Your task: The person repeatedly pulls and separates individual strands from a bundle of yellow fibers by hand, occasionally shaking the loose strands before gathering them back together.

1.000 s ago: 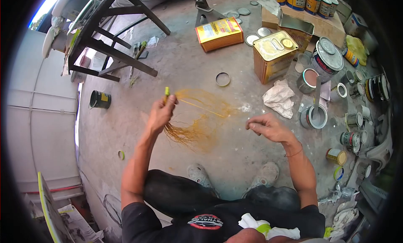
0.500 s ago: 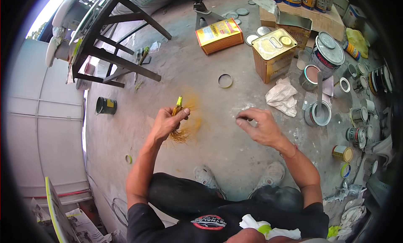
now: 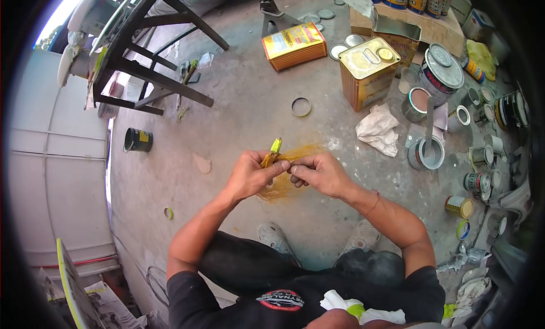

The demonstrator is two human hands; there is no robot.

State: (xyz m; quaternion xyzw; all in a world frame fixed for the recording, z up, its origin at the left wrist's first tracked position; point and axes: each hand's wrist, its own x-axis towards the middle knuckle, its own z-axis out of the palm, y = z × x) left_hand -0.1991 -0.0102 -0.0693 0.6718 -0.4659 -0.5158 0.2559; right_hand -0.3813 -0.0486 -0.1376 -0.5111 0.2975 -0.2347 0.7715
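Observation:
A bundle of yellow-brown fibres with bright yellow-green tape round its top end is gripped in my left hand. My right hand meets it at the fingertips, closed in a pinch at the edge of the bundle; what lies between its fingers is too small to make out. Loose strands spread above and below both hands. On the floor beyond them lies a round metal lid or ring.
Thinner tin and upright square can stand ahead. A crumpled cloth, an open can with a stirrer and several paint cans line the right. A dark frame and small black can are left.
My left hand has moved right with the bundle. My right hand has moved left, and its fingers have come together at the fibres beside my left hand.

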